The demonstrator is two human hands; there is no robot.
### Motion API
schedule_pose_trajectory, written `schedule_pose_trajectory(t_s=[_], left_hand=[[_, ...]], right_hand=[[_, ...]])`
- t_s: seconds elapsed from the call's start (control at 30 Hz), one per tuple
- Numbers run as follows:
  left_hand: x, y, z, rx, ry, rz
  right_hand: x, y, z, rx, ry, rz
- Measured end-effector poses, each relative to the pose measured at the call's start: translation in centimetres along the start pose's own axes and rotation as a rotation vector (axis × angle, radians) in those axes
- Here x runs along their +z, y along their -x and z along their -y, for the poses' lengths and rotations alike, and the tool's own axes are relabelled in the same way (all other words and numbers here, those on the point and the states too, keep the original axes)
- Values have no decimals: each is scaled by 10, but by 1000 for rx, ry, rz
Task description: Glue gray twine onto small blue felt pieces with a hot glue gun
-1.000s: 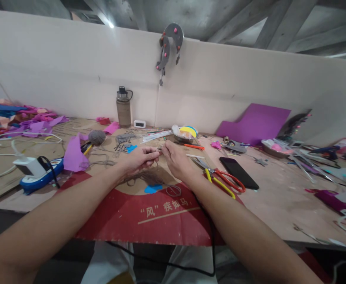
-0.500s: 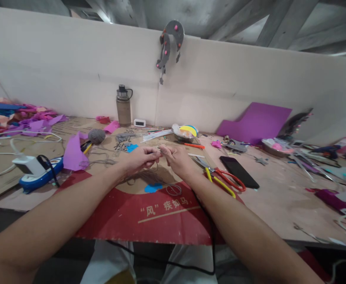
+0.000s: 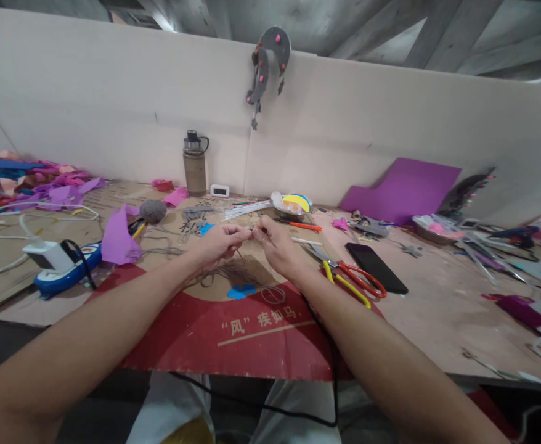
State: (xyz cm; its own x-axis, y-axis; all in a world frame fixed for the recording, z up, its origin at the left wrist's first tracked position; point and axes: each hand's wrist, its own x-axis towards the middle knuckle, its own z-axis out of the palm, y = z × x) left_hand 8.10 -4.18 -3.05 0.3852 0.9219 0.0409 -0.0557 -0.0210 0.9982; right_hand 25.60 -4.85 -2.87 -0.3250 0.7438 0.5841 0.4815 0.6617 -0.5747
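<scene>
My left hand (image 3: 222,242) and my right hand (image 3: 274,245) meet fingertip to fingertip over the cardboard. Each is closed in a pinch. A thin strand of grey yarn (image 3: 241,255) hangs below the left fingers. The tiny piece between the right fingertips is too small and covered to make out. Loose grey yarn (image 3: 227,273) lies tangled beneath the hands, near a blue cloud-shaped cutout (image 3: 241,291). The ball of grey yarn (image 3: 153,211) rests farther left. Right of my right wrist lie scissors (image 3: 353,279) with red and yellow handles.
A black phone (image 3: 376,268) lies beside the scissors. A blue power strip (image 3: 69,271) with a white charger stands left. At the back are a bottle (image 3: 194,165), a small bowl (image 3: 292,213) and a purple sheet (image 3: 402,191). The red cardboard (image 3: 178,339) reaches the front edge.
My fingertips remain together, with small shifts of the fingers. The right hand's fingers have turned slightly upward, and a strand below the left fingers shows more clearly. The view has tilted a little.
</scene>
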Motion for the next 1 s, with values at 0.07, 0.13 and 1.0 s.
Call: schedule_pose_trajectory(t_s=[0.07,0.13,1.0], left_hand=[[1,1,-2,7,-32,-8],[2,2,-3,28,-65,2],[5,3,-10,55,-33,-129]], right_hand=[[-1,0,1,3,35,-2],[-3,0,3,5,72,3],[-15,11,-9,135,-215,-142]])
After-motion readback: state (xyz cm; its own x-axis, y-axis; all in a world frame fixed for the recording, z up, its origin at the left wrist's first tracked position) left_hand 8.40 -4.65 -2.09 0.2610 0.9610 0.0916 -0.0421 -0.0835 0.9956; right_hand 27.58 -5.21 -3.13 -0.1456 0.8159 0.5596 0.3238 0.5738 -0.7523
